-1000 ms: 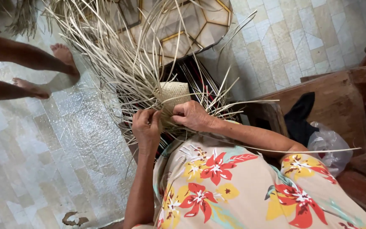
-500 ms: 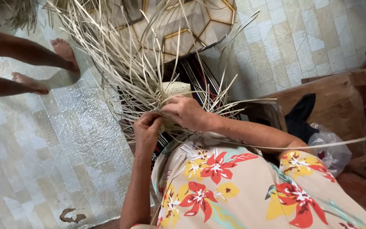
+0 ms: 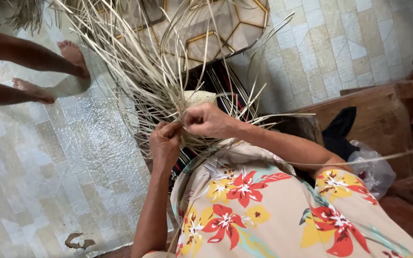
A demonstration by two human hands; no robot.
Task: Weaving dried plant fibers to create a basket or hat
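The left hand and right hand both pinch straw strips, fingers closed, at 6 o'clock of the woven piece.

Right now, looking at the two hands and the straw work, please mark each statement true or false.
1. Both hands pinch pale straw strips at the woven piece. True: the left hand and the right hand meet at the strips.
2. The woven piece lies flat on the floor. False: it is held up in front of the person, over the lap.
3. Two bare feet of another person stand on the tiled floor. True.
4. The clear plastic bag hangs from the right hand. False: it rests on the wooden bench, apart from both hands.
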